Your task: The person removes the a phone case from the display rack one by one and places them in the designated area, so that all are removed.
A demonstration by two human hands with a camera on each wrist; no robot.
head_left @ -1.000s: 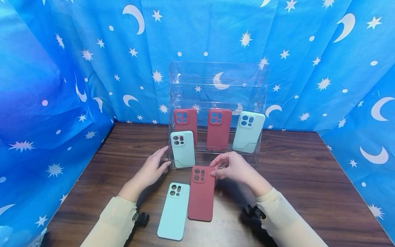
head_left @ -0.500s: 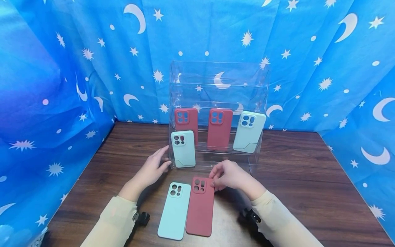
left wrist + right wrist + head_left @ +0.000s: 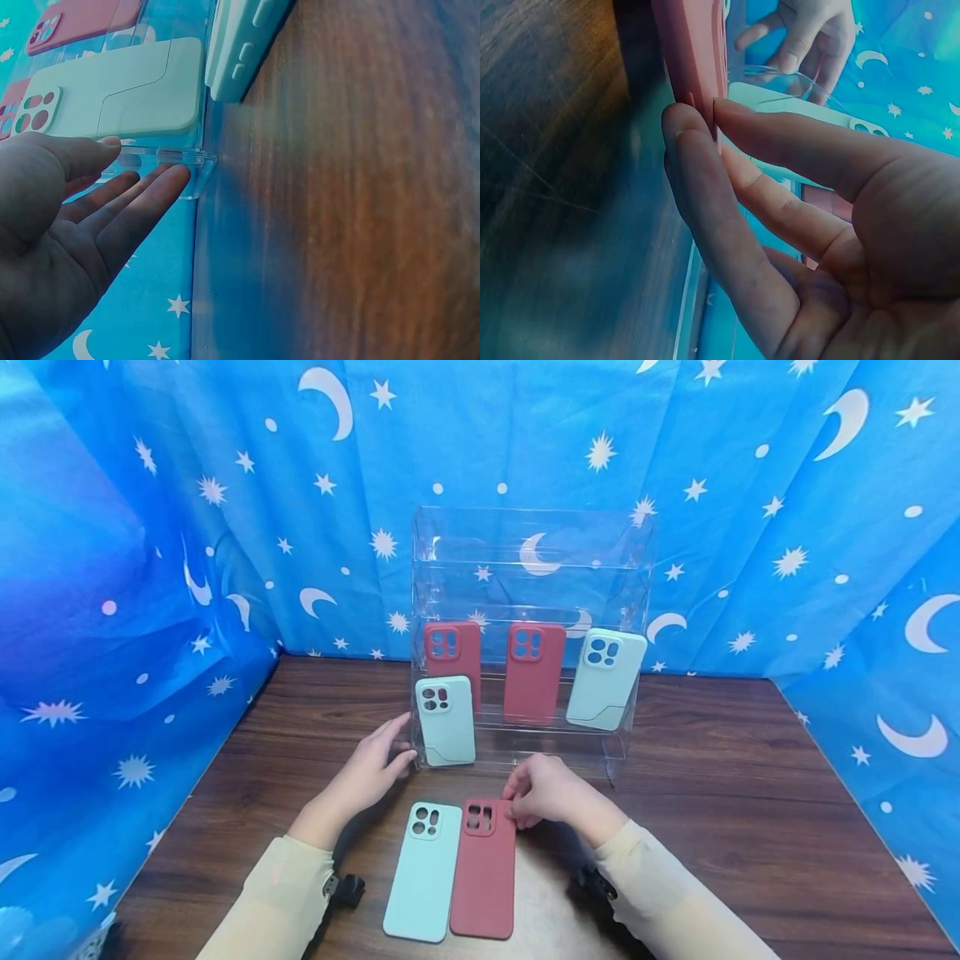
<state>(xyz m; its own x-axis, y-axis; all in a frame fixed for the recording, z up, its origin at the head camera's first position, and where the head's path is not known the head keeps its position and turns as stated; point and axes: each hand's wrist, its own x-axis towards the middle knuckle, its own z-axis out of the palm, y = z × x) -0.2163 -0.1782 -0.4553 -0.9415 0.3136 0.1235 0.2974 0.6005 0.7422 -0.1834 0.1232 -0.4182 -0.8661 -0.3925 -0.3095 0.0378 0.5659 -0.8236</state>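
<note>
In the head view my right hand (image 3: 546, 789) pinches the upper right corner of a red phone case (image 3: 483, 881) between thumb and fingers; the right wrist view shows the pinch on the case's edge (image 3: 694, 52). That case lies alongside a mint phone case (image 3: 422, 872) in front of a clear tiered display stand (image 3: 525, 768). My left hand (image 3: 371, 768) is at the stand's lower left side, its fingers extended near the clear edge (image 3: 180, 157). Close by, another mint case (image 3: 127, 90) leans on the stand's lowest tier.
One tier up on the stand are two red cases, one at left (image 3: 467, 652) and one in the middle (image 3: 536, 693), plus a mint case (image 3: 609, 685) at right. Behind the wooden table (image 3: 720, 760) hangs a blue curtain (image 3: 465, 435) with moons and stars.
My right hand has brought the red case down and toward me, away from the stand, until it lies level with the mint case. My left hand has stayed put.
</note>
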